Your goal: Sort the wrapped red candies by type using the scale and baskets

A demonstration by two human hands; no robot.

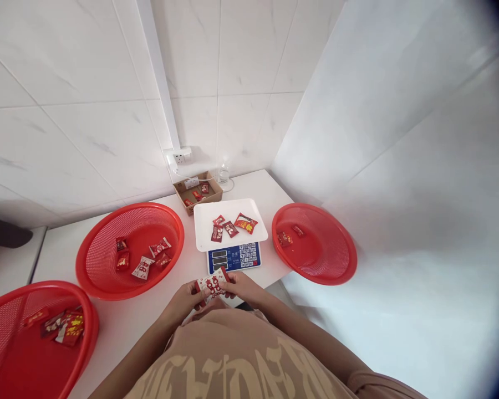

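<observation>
Close to my body, a red and white snack packet (213,285) is held between my two hands. My left hand (186,299) pinches its left end, and my right hand (240,287) grips its right end. Just beyond the packet stands a weighing scale with a blue keypad panel (234,258). On the scale's white tray (205,213) lie several small red packets (230,229), with a larger red and yellow packet (247,223) at the right.
Red mesh baskets with a few packets each stand at the left (83,260), the near left (92,327) and the right (351,255). Behind the scale sit a cardboard box (214,195) of red packets and a clear bottle (223,174). A socket (179,158) is on the tiled wall.
</observation>
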